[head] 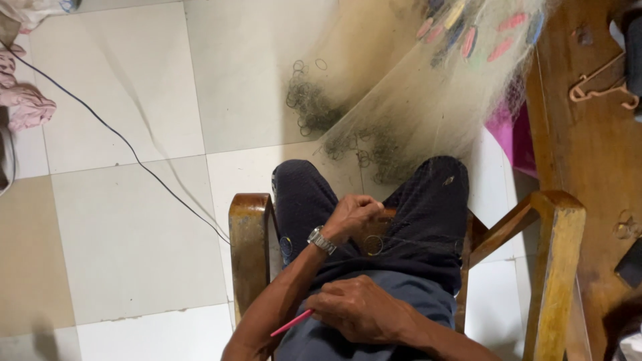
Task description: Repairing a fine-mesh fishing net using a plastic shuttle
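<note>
I sit in a wooden chair (251,230) in dark trousers. A fine, pale fishing net (414,100) runs from the floor up onto my lap, edged with small metal rings (372,245) and coloured oval floats (468,37) at the far end. My left hand (351,217), with a metal wristwatch (322,240), is closed in a pinch on the net's thread over my thigh. Lower on my lap, my right hand (364,307) is curled around a thin pink stick (291,323) that pokes out to the left.
A black cable (120,137) crosses the pale tiled floor toward the chair. Pink cloth (27,103) lies at the left edge. On the right stand the chair's other arm (558,267), brown wooden furniture (588,147) with a clothes hanger (602,87), and something magenta (511,137).
</note>
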